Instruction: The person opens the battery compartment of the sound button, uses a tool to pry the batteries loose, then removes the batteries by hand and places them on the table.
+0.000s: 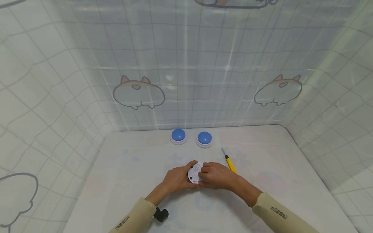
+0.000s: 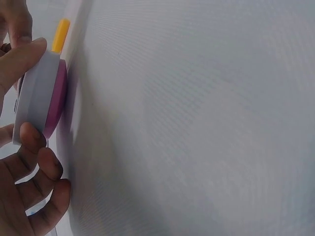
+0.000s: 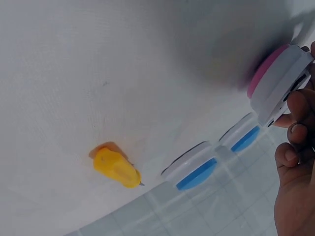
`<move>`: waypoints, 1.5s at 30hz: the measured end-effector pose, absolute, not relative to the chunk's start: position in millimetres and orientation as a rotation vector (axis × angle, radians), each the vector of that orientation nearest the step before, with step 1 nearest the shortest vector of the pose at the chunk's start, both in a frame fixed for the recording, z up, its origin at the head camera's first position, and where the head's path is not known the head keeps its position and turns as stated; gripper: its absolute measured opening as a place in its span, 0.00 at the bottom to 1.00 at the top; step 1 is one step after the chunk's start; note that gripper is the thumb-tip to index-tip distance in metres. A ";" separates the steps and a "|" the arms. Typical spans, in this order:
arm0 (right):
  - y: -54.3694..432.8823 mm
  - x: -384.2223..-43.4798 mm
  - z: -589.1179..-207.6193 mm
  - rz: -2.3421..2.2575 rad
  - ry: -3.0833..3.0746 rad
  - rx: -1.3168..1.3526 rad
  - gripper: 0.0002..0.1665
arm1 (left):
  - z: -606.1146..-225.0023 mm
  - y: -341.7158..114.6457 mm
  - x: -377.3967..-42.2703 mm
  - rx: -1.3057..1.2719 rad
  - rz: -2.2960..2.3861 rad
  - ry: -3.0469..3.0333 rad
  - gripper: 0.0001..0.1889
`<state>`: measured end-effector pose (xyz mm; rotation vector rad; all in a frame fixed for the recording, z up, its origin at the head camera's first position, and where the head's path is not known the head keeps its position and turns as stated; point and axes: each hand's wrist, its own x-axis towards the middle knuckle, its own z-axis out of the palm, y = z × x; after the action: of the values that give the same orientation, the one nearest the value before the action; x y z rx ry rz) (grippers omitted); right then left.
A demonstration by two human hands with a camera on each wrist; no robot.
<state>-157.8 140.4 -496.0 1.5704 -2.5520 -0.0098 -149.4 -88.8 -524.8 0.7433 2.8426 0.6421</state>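
Note:
A round white buzzer button (image 1: pixel 194 171) lies upside down between both hands, its back with a grid of small holes and dark round feet facing up. Underneath, its pink dome (image 2: pixel 56 98) faces the table in the left wrist view. My left hand (image 1: pixel 176 178) grips the button's edge, thumb above and fingertips below. My right hand (image 1: pixel 217 175) has curled fingers on the back and right edge of the button; the wrist view shows them beside a dark slot in the back. These fingers hide part of the back.
Two blue-domed buttons, one left (image 1: pixel 178 136) and one right (image 1: pixel 204 139), stand dome up near the back wall. A yellow screwdriver (image 1: pixel 231 164) lies beyond the right forearm, tip pointing away. A black object (image 1: pixel 161 214) is partly covered by the left sleeve. Patterned sheeting (image 1: pixel 198 64) encloses the table.

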 end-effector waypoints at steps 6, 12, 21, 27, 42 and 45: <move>141.5 -156.6 -496.7 0.031 -2.548 1.578 0.16 | -524.6 -88.4 -149.4 0.733 0.650 2.833 0.49; 142.0 -154.4 -493.6 0.082 -2.545 1.571 0.15 | -524.3 -88.5 -148.4 0.731 0.647 2.839 0.50; 144.7 -153.8 -493.1 0.094 -2.590 1.556 0.14 | -521.7 -87.7 -149.0 0.708 0.639 2.830 0.50; 148.6 -152.9 -494.0 0.105 -2.520 1.540 0.12 | -523.6 -86.8 -149.4 0.699 0.634 2.825 0.51; 154.1 -153.9 -484.6 0.136 -2.482 1.483 0.11 | -526.3 -86.1 -149.1 0.676 0.623 2.837 0.51; 158.0 -155.3 -482.7 0.144 -2.469 1.463 0.10 | -525.9 -86.1 -148.9 0.670 0.621 2.835 0.51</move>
<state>-155.3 158.0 -482.7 1.4625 -2.4689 0.1439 -148.9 -86.1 -525.9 0.6697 2.8352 0.6212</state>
